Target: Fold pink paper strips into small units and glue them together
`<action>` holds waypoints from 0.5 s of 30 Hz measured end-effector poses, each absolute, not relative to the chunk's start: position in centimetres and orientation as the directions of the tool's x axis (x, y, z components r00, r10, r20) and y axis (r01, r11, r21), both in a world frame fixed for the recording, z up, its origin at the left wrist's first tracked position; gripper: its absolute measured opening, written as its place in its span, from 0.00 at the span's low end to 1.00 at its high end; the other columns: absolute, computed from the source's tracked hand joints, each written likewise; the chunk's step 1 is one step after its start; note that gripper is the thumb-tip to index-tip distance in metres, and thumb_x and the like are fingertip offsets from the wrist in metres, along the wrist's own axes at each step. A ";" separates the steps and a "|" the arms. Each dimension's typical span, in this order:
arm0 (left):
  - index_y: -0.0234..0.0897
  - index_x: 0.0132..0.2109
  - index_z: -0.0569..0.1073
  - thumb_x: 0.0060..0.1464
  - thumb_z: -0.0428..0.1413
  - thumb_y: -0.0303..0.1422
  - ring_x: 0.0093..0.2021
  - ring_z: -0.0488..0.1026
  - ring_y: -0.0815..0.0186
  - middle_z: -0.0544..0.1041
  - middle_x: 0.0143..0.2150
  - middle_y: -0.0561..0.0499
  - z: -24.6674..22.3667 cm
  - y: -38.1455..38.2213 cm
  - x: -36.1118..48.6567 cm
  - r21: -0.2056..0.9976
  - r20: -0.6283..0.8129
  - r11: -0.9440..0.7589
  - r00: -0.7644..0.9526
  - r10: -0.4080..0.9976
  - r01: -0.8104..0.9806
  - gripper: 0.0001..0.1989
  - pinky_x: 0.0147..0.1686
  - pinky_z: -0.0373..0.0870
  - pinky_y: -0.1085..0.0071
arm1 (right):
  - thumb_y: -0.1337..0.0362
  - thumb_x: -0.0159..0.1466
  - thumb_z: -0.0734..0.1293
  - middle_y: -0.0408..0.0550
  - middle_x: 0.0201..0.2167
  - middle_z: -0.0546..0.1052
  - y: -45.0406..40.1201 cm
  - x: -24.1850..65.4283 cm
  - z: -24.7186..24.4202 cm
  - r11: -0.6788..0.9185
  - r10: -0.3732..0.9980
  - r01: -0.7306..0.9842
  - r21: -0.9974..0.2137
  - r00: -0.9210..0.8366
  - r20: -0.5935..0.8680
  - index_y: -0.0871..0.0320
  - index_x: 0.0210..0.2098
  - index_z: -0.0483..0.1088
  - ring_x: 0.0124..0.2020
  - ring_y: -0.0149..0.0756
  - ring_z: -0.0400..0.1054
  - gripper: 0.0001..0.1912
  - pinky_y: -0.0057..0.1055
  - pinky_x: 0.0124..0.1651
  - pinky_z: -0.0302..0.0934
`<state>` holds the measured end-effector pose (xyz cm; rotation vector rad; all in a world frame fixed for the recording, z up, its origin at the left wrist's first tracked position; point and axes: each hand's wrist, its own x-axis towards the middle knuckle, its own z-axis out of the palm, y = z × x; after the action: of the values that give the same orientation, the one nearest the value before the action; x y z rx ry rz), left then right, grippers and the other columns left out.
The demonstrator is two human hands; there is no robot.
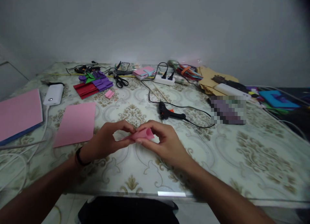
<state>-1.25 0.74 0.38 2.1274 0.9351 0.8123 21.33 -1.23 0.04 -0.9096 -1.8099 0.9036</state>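
Note:
A small sheet of pink paper (144,133), curled into a tube, is held above the table between both hands. My left hand (113,136) pinches its left end with thumb and fingertips. My right hand (161,138) grips it near the right end, where the open, rounded mouth of the tube shows. Flat on the table left of my left hand lies a pink paper sheet (77,122). Beyond my hands rests a black glue gun (170,112) with its cord trailing right.
Black scissors (119,80), folded purple paper (103,83) and red paper (86,89) lie toward the back. A white power strip (164,80) has two plugs in it. At left are a white power bank (53,94) and a pink paper stack (21,112); brown paper (215,77) lies back right.

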 end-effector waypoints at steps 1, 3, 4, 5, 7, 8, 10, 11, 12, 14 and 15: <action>0.39 0.47 0.78 0.59 0.65 0.31 0.42 0.81 0.64 0.84 0.42 0.51 0.4 0.6 -1.1 0.768 0.276 -0.525 0.550 0.788 0.367 0.09 0.46 0.76 0.71 | 0.53 0.67 0.74 0.48 0.37 0.83 -1.4 21.3 0.1 0.488 0.851 0.216 -0.846 -0.336 0.405 0.55 0.43 0.79 0.37 0.38 0.76 0.12 0.33 0.41 0.67; 0.40 0.48 0.78 0.60 0.65 0.32 0.44 0.82 0.64 0.85 0.44 0.50 0.5 0.3 -0.8 0.780 0.276 -0.524 0.564 0.778 0.342 0.09 0.47 0.76 0.71 | 0.51 0.68 0.72 0.48 0.36 0.81 -1.6 21.2 0.2 0.526 0.832 0.231 -0.818 -0.340 0.439 0.54 0.43 0.79 0.37 0.38 0.75 0.13 0.33 0.40 0.66; 0.40 0.48 0.78 0.61 0.64 0.32 0.44 0.82 0.64 0.85 0.44 0.51 0.5 0.2 -0.6 0.782 0.272 -0.524 0.573 0.773 0.336 0.09 0.47 0.76 0.71 | 0.51 0.69 0.71 0.48 0.35 0.80 -1.7 21.2 0.2 0.540 0.824 0.235 -0.808 -0.343 0.451 0.54 0.43 0.79 0.36 0.38 0.74 0.13 0.33 0.39 0.66; 0.40 0.49 0.79 0.61 0.64 0.33 0.43 0.82 0.64 0.85 0.44 0.51 0.5 0.1 -0.4 0.782 0.266 -0.525 0.581 0.769 0.336 0.09 0.47 0.76 0.71 | 0.51 0.70 0.70 0.47 0.34 0.79 -1.7 21.1 0.2 0.551 0.817 0.235 -0.800 -0.347 0.461 0.54 0.43 0.79 0.36 0.38 0.74 0.13 0.33 0.39 0.66; 0.40 0.49 0.79 0.62 0.63 0.33 0.42 0.82 0.65 0.86 0.44 0.51 0.5 0.0 -0.2 0.774 0.264 -0.534 0.593 0.761 0.341 0.09 0.45 0.76 0.72 | 0.53 0.71 0.70 0.47 0.33 0.77 -1.8 21.1 0.2 0.573 0.802 0.226 -0.788 -0.352 0.483 0.54 0.44 0.79 0.36 0.37 0.72 0.12 0.34 0.39 0.66; 0.40 0.49 0.80 0.62 0.64 0.33 0.41 0.82 0.65 0.86 0.44 0.51 0.5 -0.1 -0.2 0.768 0.266 -0.539 0.594 0.759 0.345 0.09 0.45 0.76 0.72 | 0.54 0.71 0.70 0.47 0.33 0.77 -1.8 21.1 0.1 0.585 0.794 0.220 -0.781 -0.354 0.495 0.55 0.44 0.80 0.36 0.37 0.72 0.11 0.33 0.39 0.66; 0.40 0.49 0.80 0.61 0.64 0.33 0.40 0.82 0.65 0.86 0.44 0.50 0.3 -0.1 -0.2 0.763 0.265 -0.543 0.596 0.758 0.351 0.10 0.44 0.76 0.71 | 0.56 0.71 0.70 0.47 0.34 0.76 -1.7 21.1 0.1 0.598 0.784 0.213 -0.773 -0.355 0.509 0.55 0.44 0.79 0.36 0.37 0.72 0.10 0.33 0.40 0.67; 0.39 0.49 0.80 0.61 0.64 0.33 0.40 0.82 0.65 0.86 0.44 0.50 0.3 -0.1 -0.2 0.763 0.262 -0.540 0.594 0.760 0.354 0.10 0.44 0.76 0.71 | 0.57 0.70 0.71 0.47 0.34 0.76 -1.7 21.2 0.1 0.600 0.783 0.212 -0.772 -0.355 0.511 0.55 0.44 0.79 0.36 0.37 0.72 0.09 0.33 0.40 0.67; 0.39 0.49 0.79 0.61 0.64 0.34 0.40 0.82 0.65 0.86 0.44 0.50 0.2 -0.1 -0.2 0.765 0.257 -0.535 0.592 0.764 0.359 0.10 0.44 0.76 0.71 | 0.57 0.70 0.71 0.47 0.34 0.77 -1.6 21.2 0.2 0.602 0.781 0.212 -0.770 -0.357 0.512 0.55 0.45 0.79 0.36 0.37 0.72 0.09 0.33 0.40 0.67; 0.39 0.49 0.79 0.61 0.64 0.34 0.41 0.82 0.64 0.86 0.44 0.50 0.1 0.0 -0.4 0.769 0.251 -0.528 0.589 0.768 0.361 0.10 0.44 0.77 0.71 | 0.58 0.70 0.72 0.47 0.36 0.77 -1.5 21.3 0.3 0.606 0.779 0.222 -0.764 -0.358 0.514 0.54 0.47 0.78 0.38 0.37 0.72 0.09 0.34 0.42 0.68; 0.39 0.49 0.79 0.61 0.64 0.34 0.42 0.82 0.64 0.86 0.44 0.49 0.0 0.0 -0.4 0.771 0.252 -0.527 0.587 0.769 0.359 0.10 0.44 0.77 0.71 | 0.59 0.69 0.72 0.47 0.37 0.78 -1.4 21.3 0.3 0.611 0.777 0.227 -0.758 -0.355 0.520 0.54 0.48 0.78 0.38 0.37 0.72 0.09 0.34 0.42 0.68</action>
<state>-0.44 -0.01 0.00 2.1329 0.8914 0.7729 21.33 -1.43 0.31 -0.8026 -1.8868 0.7273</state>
